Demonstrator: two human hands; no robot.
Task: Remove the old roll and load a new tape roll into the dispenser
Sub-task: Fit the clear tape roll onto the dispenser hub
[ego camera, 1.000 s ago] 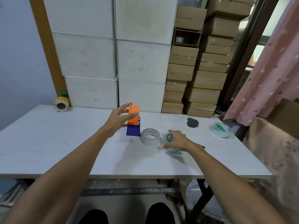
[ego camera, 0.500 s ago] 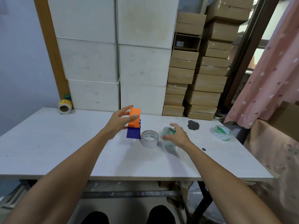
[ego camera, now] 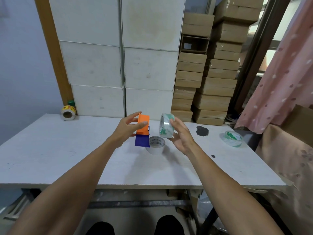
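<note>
My left hand point(ego camera: 127, 128) grips the orange and blue tape dispenser point(ego camera: 142, 131) by its orange upper part, lifted just above the white table point(ego camera: 67, 150). My right hand point(ego camera: 180, 136) holds a clear tape roll with green print point(ego camera: 165, 126) upright in the air, just right of the dispenser. A white tape roll printed "MADE IN CHINA" point(ego camera: 156, 145) lies flat on the table below and between both hands.
Another green-printed clear roll point(ego camera: 232, 138) lies at the table's right side. A yellow-labelled roll point(ego camera: 68, 113) stands at the back left corner. A dark stain point(ego camera: 202, 130) marks the table. White boxes and cardboard cartons are stacked behind; pink cloth hangs at right.
My right hand picked the green-printed roll up off the table and raised it beside the dispenser. My left hand kept its hold on the dispenser.
</note>
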